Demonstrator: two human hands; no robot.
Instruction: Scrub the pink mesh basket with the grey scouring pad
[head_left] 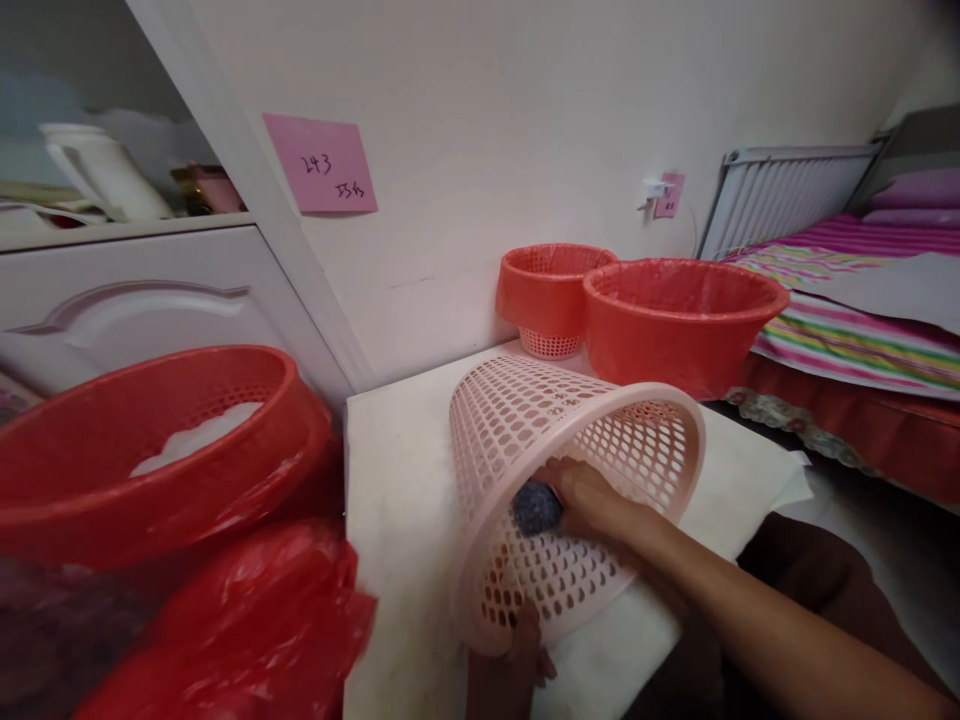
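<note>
A pale pink plastic laundry basket (487, 420) with a lattice of holes lies on its side, its mouth turned towards me. My right hand (576, 492) reaches in through the mouth, fingers closed on a dark blue-grey cloth (536, 508) that rests against the inner wall. Part of the right fingers is hidden behind the cloth and the wrist. At the lower edge of the mouth, my left hand (521, 650) grips the rim, with some fingers inside and the others outside. The basket lies on a white tabletop (397, 520).
Behind the basket stand two red baskets (551, 290) (675, 320). At left, another red basket (247, 390) holds something white, with red plastic bags (277, 610) below it. A bed (855, 310) is at right, a cabinet (135, 290) at left. A pink note (322, 165) hangs on the wall.
</note>
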